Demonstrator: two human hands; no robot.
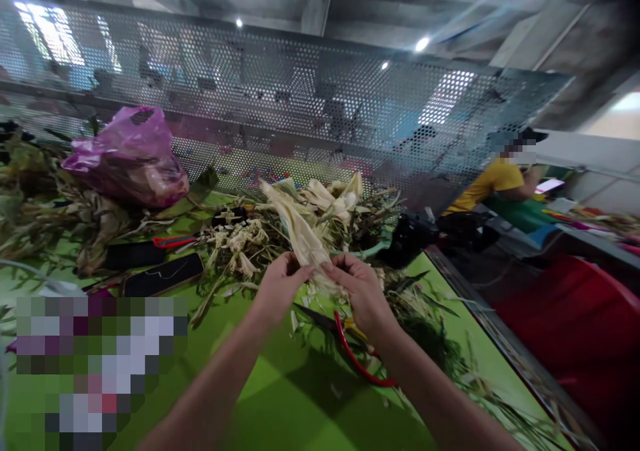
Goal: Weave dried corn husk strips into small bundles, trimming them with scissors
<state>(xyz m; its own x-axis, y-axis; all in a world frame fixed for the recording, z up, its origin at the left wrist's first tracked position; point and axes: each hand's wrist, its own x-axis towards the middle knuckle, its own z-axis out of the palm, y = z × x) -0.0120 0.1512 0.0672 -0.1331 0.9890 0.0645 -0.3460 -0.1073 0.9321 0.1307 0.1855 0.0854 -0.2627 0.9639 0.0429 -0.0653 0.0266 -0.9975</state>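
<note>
Husk (pixel 305 238) is the piece being worked: one pale, long strip held up over the bench, its free end leaning towards eleven o'clock and its near end between the hands. Clock places here are read from that near end.

Across the far side, at twelve, stands a perforated metal screen (pixel 240 104). Below it spreads the green bench (pixel 280 384). A person (pixel 503 174) in yellow sits well apart, at two. Dry leaves (pixel 95 218) lie heaped at ten, with a purple bag (pixel 130 158) among them. A tangled pile (pixel 340 201) of more pale pieces and stalks sits just behind, at twelve.

The left hand (pixel 280 284) and right hand (pixel 363 291) face each other near together, thumbs and fingers closed on the strip, both pinching its near end. Scissors (pixel 347 346), red-handled, lie by the right wrist at five, out of either grasp. A dark phone (pixel 163 276) rests at nine.

Small scraps (pixel 295 321) are strewn below the hands, so some tearing or trimming seems done. This strip looks partway handled; whether its edge is split cannot be told. No finished piece is recognisable, and much of the pile appears unworked.
</note>
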